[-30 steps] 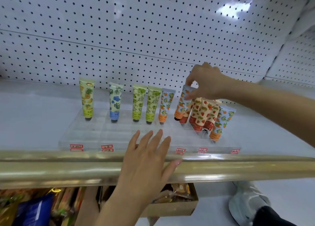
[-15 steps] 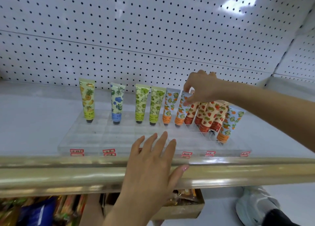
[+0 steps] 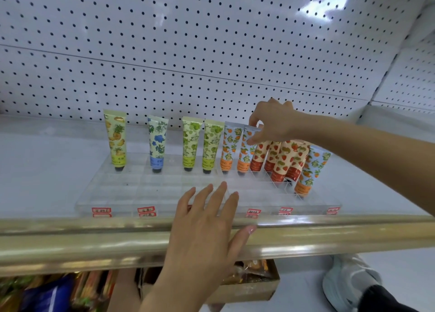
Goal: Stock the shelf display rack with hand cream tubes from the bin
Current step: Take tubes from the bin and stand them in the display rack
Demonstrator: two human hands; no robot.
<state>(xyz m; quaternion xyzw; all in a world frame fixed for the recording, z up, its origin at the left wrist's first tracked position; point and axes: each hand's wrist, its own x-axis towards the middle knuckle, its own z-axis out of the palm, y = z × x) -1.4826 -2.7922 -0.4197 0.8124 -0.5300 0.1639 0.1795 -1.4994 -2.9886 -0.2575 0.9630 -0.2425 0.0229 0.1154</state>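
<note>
Scanning the rack (image 3: 98,194) from the left, the back row holds a pineapple tube (image 3: 115,142), a blue tube (image 3: 158,144) and two green tubes (image 3: 191,144), all upright with caps down. The left hand (image 3: 207,222) lies flat with fingers straight and spread, fingertips on the front of the rack and palm over the shelf rail (image 3: 70,238). It holds nothing and has kept this position over the last second. The first orange tube (image 3: 229,146) stands upright next. Just beside it, the second orange tube (image 3: 246,150) is pinched at its top crimp by the thumb and fingers of the right hand (image 3: 275,123). One second ago this tube leaned toward the strawberry tubes (image 3: 287,161); it now stands upright in line with the back row. Judgement: the tube is seated, and release is the step due. The strawberry tubes stand tilted in a cluster, and a third orange tube (image 3: 310,170) leans at the far right, further forward. Much of the rack is judged yet to be stocked. A box (image 3: 247,288) sits below the shelf; whether it is the bin cannot be told.
</note>
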